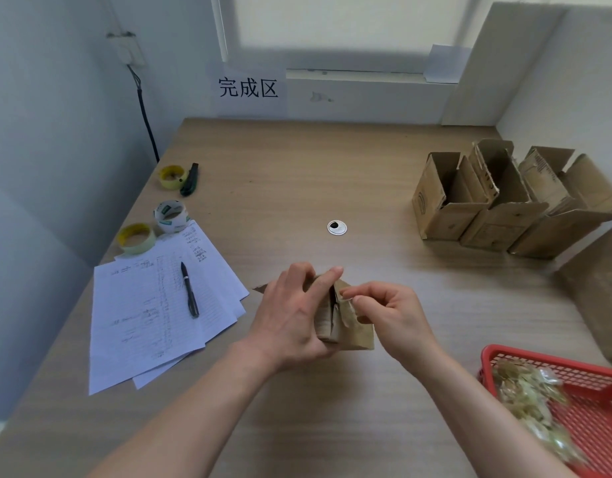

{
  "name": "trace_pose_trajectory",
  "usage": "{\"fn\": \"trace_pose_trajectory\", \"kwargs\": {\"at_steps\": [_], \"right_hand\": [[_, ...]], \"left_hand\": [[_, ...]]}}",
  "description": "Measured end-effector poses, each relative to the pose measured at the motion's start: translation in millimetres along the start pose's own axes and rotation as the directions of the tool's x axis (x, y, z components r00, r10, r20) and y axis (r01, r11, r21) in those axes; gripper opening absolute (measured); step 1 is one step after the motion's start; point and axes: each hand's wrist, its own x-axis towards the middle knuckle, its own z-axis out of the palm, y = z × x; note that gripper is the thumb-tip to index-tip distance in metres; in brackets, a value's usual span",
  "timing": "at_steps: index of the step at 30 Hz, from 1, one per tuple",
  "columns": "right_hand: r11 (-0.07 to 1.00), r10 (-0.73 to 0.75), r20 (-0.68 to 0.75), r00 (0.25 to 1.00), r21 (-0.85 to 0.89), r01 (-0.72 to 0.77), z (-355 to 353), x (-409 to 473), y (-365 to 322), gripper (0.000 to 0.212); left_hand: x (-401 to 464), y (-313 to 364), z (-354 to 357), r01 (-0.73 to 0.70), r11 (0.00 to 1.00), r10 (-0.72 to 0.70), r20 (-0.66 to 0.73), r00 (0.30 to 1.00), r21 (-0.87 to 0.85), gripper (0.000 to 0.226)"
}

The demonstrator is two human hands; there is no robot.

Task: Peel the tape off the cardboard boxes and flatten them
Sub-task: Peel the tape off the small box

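Observation:
A small brown cardboard box (346, 326) sits at the middle of the wooden table (297, 174), between both hands. My left hand (290, 315) grips its left side, with the forefinger stretched over the top. My right hand (390, 312) pinches a strip of clear tape (347, 294) at the box's top seam with thumb and forefinger. Three open cardboard boxes (497, 201) stand side by side at the right of the table.
A red plastic basket (590, 377) holding crumpled tape is at the lower right. Sheets of paper (152, 315) with a black pen (190, 289), three tape rolls (170, 215) and a cutter (190, 179) lie on the left. A brown object (597, 291) sits at the right edge.

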Motion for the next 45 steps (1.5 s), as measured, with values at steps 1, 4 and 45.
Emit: {"fn": "trace_pose_trajectory", "kwargs": {"at_steps": [1, 4, 45], "right_hand": [[0.999, 0.014, -0.014, 1.0, 0.036, -0.014, 0.3, -0.7, 1.4, 0.026], [0.99, 0.027, -0.078, 0.997, 0.142, -0.016, -0.2, -1.2, 1.0, 0.019], [0.869, -0.227, -0.249, 0.941, -0.489, 0.08, -23.3, -4.3, 51.3, 0.034]], "left_hand": [[0.6, 0.9, -1.7, -0.004, 1.0, 0.004, -0.008, 1.0, -0.017, 0.098], [0.6, 7.2, -4.3, 0.024, 0.99, -0.034, -0.072, 0.997, -0.136, 0.088], [-29.2, 22.5, 45.0, 0.03, 0.937, -0.101, -0.188, 0.977, -0.347, 0.081]]}}
